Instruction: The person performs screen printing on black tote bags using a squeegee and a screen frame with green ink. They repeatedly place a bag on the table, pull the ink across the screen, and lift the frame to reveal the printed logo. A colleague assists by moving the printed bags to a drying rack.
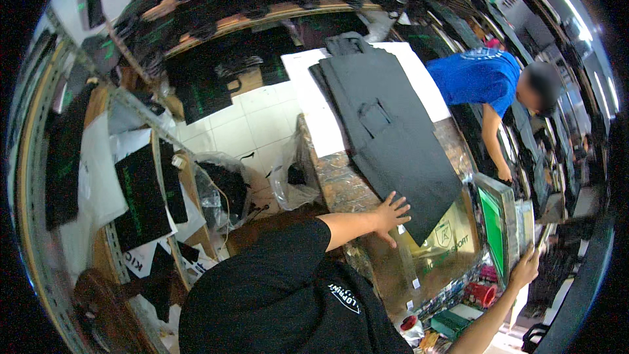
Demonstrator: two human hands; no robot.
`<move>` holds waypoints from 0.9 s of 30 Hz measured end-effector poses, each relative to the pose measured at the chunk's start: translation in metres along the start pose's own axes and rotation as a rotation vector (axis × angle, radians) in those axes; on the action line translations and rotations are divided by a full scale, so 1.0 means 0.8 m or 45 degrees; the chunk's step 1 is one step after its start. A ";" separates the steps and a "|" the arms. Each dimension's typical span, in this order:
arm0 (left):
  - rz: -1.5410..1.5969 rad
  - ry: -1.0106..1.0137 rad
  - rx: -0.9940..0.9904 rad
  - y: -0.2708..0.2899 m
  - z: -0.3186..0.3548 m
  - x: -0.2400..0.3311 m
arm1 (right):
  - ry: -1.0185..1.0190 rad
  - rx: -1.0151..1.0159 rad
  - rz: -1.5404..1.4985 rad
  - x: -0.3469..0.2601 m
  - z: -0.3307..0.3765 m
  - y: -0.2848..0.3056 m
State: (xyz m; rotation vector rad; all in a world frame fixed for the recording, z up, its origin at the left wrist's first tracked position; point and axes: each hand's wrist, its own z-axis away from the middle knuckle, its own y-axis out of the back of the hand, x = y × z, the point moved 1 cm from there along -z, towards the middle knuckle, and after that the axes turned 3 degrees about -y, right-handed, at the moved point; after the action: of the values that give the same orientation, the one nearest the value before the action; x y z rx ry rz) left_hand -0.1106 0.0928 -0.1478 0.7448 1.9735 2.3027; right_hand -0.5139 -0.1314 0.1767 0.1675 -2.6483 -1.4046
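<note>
My left hand (392,217) is open, fingers spread, at the near left edge of a stack of flat black fabric bags (403,147). Under the near corner of the stack lies a yellowish transparent sheet (449,236) with a printed crest. Off to the right, a screen printing frame (493,219) with a green mesh stands raised and tilted. My right hand (525,269) is closed at the frame's near right side; its fingers are partly hidden. A thin pale strip (544,237) sticks up beside that hand.
White boards (304,101) lie beneath the bags on the worktable (334,177). A red cup (481,294) and a green box (451,322) crowd the near right. A person in blue (481,78) bends at the far right. Racks (164,118) with black bags stand left and behind.
</note>
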 end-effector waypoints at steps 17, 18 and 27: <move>-0.053 -0.399 -0.094 -0.049 -0.155 0.131 | -0.066 0.064 -0.118 -0.059 -0.013 0.041; 0.016 -0.436 -0.071 -0.056 -0.158 0.141 | -0.036 0.088 -0.130 -0.060 -0.016 0.040; 0.084 -0.575 0.028 -0.096 -0.161 0.210 | -0.047 0.177 -0.154 -0.053 -0.012 0.037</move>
State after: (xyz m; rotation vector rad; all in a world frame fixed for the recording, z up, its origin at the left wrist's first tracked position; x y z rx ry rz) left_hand -0.3286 0.0419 -0.1739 1.2188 1.7895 1.9190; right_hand -0.4716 -0.1155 0.2035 0.3242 -2.8100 -1.2678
